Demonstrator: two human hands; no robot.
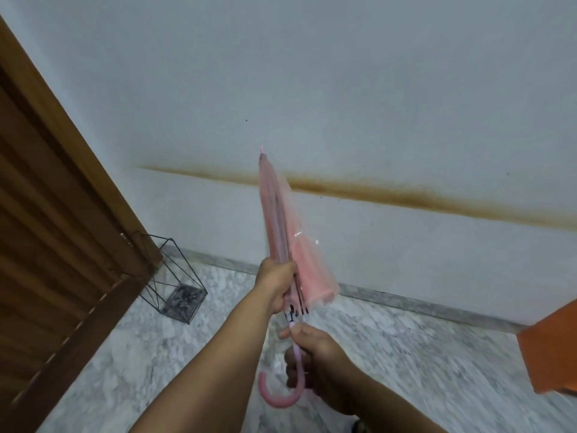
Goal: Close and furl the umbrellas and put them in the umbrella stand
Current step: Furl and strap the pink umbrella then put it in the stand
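A closed translucent pink umbrella points up and slightly left in front of the white wall. My left hand grips the gathered canopy near its lower edge. Below it, my right hand grips the pink shaft just above the hooked handle. The canopy hangs loosely, with folds flaring to the right. A black wire umbrella stand with a dark square base sits on the floor at the left, beside the door. It holds no umbrella.
A brown wooden door fills the left side. The floor is grey-white marble. A white wall with a rusty stain line runs across ahead. An orange object juts in at the right edge.
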